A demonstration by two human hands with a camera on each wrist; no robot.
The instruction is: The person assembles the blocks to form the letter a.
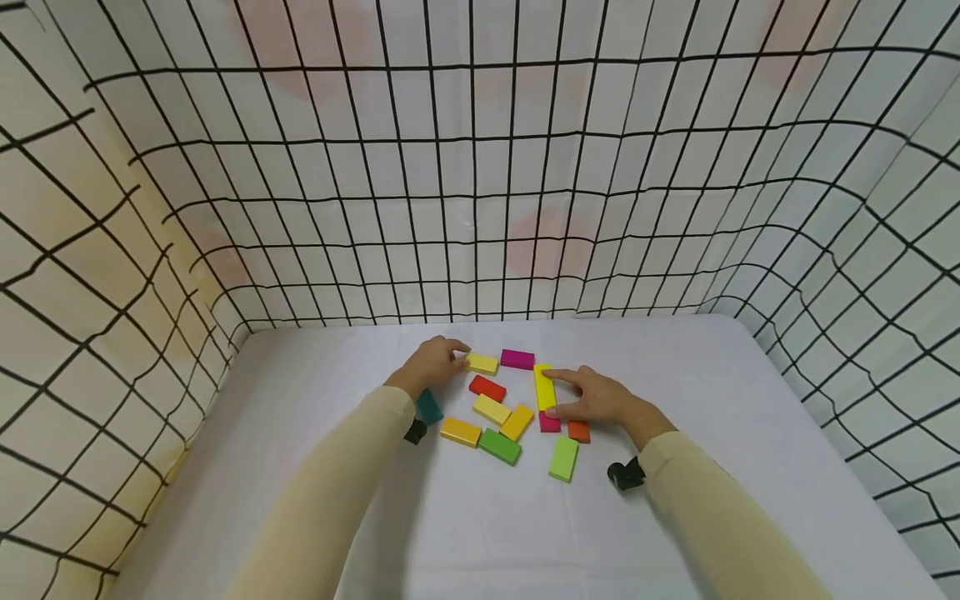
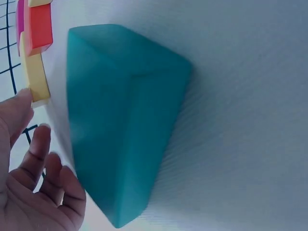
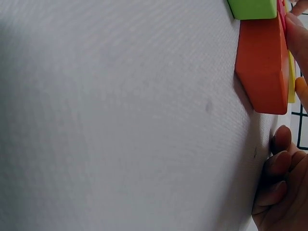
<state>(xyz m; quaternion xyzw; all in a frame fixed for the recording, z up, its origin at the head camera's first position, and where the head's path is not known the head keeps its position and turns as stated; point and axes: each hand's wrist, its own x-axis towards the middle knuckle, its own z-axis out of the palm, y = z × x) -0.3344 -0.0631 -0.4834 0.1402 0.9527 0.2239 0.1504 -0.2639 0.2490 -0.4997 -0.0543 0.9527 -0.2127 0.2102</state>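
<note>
My left hand (image 1: 435, 364) is at the left end of a pale yellow block (image 1: 482, 363), pinching it between thumb and index finger. In the left wrist view, the thumb meets that block's end and the other fingers curl loosely below. A teal block (image 2: 120, 120) lies on the table beneath the left wrist. My right hand (image 1: 596, 396) spans a bright yellow block (image 1: 544, 390) lengthwise, index finger at its far end and thumb at its near end. A pink block (image 1: 550, 423) sits against that near end. Close under the right hand is an orange block (image 3: 262, 67).
Around the hands on the white table (image 1: 480, 533) lie a magenta block (image 1: 517, 359), a red block (image 1: 487, 387), a green block (image 1: 499, 447), a lime block (image 1: 563, 459) and several yellow ones. Black wire mesh (image 1: 472, 200) encloses the back and sides.
</note>
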